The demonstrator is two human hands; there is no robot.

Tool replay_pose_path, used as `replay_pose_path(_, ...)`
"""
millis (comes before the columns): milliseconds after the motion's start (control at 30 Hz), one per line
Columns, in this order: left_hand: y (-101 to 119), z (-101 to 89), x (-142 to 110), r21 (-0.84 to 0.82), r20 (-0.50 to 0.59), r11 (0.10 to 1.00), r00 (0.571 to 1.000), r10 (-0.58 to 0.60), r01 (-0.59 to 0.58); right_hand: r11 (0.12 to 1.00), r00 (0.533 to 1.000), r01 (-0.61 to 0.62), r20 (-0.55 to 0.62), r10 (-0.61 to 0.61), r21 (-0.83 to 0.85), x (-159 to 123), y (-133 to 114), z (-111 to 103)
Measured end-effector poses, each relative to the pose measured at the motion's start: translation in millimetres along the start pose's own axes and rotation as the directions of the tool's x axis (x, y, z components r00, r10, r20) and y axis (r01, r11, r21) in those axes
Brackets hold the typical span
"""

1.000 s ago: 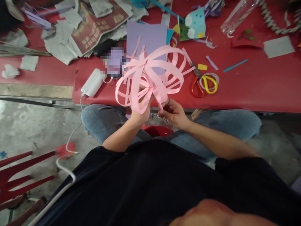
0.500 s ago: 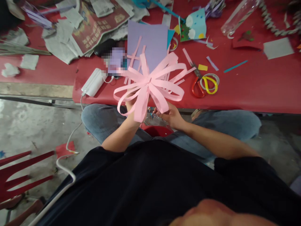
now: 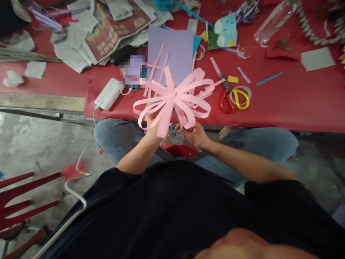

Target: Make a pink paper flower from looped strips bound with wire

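Note:
A pink paper flower (image 3: 175,95), made of long looped strips joined at the centre, is held up over the table's near edge. My left hand (image 3: 152,113) is closed beneath its left side, with most of its fingers hidden behind the loops. Just under the lower right loops is my right hand (image 3: 196,135), its fingers curled together in a pinch. Whatever lies between those fingertips is too small and covered to make out. Past the flower, loose pink strips (image 3: 158,64) lie across a lilac paper sheet (image 3: 172,46).
Scissors (image 3: 228,86) with one red and one yellow handle lie right of the flower on the red table (image 3: 291,104). At left are a white power bank (image 3: 107,94) with a cable and newspaper (image 3: 113,28). A plastic bottle (image 3: 275,21) lies at the far right.
The flower has shifted slightly right and tilted, so its upper loops sit lower than before. Both hands keep nearly the same position and hold.

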State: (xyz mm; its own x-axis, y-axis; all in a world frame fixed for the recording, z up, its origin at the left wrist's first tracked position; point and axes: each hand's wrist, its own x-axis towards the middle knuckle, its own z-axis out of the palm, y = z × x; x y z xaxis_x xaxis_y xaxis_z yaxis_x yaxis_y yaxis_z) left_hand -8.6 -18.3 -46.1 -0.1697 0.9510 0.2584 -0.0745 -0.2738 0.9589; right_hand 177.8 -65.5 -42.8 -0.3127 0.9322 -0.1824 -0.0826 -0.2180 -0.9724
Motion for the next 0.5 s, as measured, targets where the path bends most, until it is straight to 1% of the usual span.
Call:
replay_pose_path(100, 3.0, 0.1, 1.9, -0.040, -0.069, 0.999, 0.997, 0.025, -0.028, 1.000, 1.000, 0.000, 0.016, -0.001, 0.026, 0.3, 2.8, 1.1)
replay_pose_path(200, 6.0, 1.2, 2.6, 0.004, -0.082, 1.000, 0.997, 0.007, -0.007, 0.999, 1.000, -0.009, 0.031, 0.007, 0.051, 0.3, 5.4, 2.4)
replay_pose_path(300, 8.6, 4.1, 4.0, 0.010, -0.087, 1.000, 0.996, 0.031, -0.030, 0.996, 0.999, -0.024, 0.036, 0.021, 0.081, 0.5, 7.5, 2.7)
replay_pose_path(400, 15.2, 9.6, 8.7, -0.126, -0.073, 0.992, 0.997, 0.002, -0.011, 0.993, 0.999, -0.037, 0.032, 0.033, 0.110, 0.4, 8.6, 2.3)
replay_pose_path(500, 29.1, 17.1, 16.2, -0.251, -0.025, 0.965, 0.996, -0.084, 0.076, 0.993, 0.999, -0.035, 0.028, 0.032, 0.114, -1.4, 8.5, 2.7)
